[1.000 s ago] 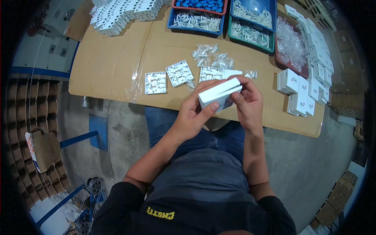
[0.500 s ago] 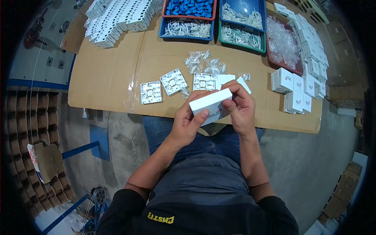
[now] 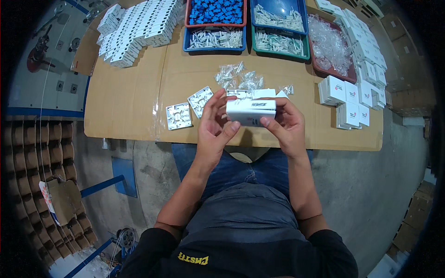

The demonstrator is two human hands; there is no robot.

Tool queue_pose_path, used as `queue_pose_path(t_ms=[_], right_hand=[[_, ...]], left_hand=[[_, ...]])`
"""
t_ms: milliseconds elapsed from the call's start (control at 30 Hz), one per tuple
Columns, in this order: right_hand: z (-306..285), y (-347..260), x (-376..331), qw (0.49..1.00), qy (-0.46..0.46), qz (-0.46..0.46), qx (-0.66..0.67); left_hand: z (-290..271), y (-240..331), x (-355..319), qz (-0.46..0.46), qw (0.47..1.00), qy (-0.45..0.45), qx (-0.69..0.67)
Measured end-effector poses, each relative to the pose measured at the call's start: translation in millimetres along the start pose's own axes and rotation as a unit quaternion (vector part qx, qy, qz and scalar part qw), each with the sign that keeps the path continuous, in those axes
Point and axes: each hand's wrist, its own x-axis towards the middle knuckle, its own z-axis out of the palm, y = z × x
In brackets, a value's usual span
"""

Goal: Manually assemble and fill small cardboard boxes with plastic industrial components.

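Note:
A flat white square plastic box (image 3: pixel 251 109) is held up over the table's near edge, turned so that a narrow side with a slot-like marking faces up. My left hand (image 3: pixel 216 127) pinches its left end, thumb below and fingers beyond. At the other end my right hand (image 3: pixel 288 125) grips it with thumb in front. Just left of my left hand, two open white plastic frames (image 3: pixel 179 116) with moulded insides lie on the cardboard. Behind the held box lie another such frame (image 3: pixel 239 93) and a white cover (image 3: pixel 263 93), both partly hidden by it and my fingers.
Small clear bags of parts (image 3: pixel 251 80) lie beyond my hands. Stacked white boxes (image 3: pixel 139 30) stand far left, with more stacks (image 3: pixel 346 99) at right. Along the back are a bin of blue pieces (image 3: pixel 217 24), bins of white plugs (image 3: pixel 279 44) and a bin of clear bags (image 3: pixel 327 46).
Both hands have tilted the box from slanting to nearly level, turning another narrow side upward. My left fingers have spread a little. The view has shifted slightly.

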Motion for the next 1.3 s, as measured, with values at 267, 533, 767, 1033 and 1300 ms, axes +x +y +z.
queue_pose_path(t_ms=[267, 533, 767, 1033, 1300], right_hand=[[-5, 5, -10, 0.997, -0.037, 0.0, -0.064], [0, -11, -7, 0.98, -0.037, -0.017, -0.196], [-15, 0, -14, 0.999, -0.022, 0.023, -0.026], [-15, -3, -14, 0.993, -0.051, -0.029, -0.098], [-17, -1, -16, 0.986, -0.032, -0.076, -0.145]], left_hand=[[0, 8, 3, 0.095, 0.977, -0.099, 0.166], [-4, -9, 2, 0.1, 0.984, -0.069, 0.13], [2, -2, 1, 0.077, 0.994, -0.078, 0.029], [3, 2, 4, 0.097, 0.984, -0.112, 0.094], [2, -11, 5, 0.114, 0.985, -0.108, 0.074]])
